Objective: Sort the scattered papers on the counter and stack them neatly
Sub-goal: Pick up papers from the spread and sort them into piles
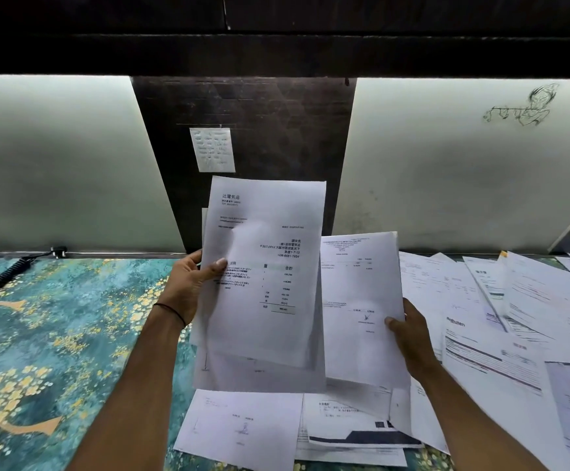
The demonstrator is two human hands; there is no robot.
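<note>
My left hand [188, 283] holds up a small bundle of printed sheets [263, 277] above the counter, thumb on the front page, which carries Japanese text and a table. My right hand [409, 338] pinches a single printed sheet [358, 300] by its right edge, just right of the bundle and slightly behind its edge. Many loose papers [501, 317] lie scattered and overlapping across the right part of the counter. More sheets [243, 426] lie flat below the raised ones near the front edge.
The counter has a teal cover with yellow flowers [56, 334], bare on the left. A black cable and plug [15, 263] lie at the back left. A handwritten note [213, 149] is stuck on the dark panel behind. White wall panels stand on either side.
</note>
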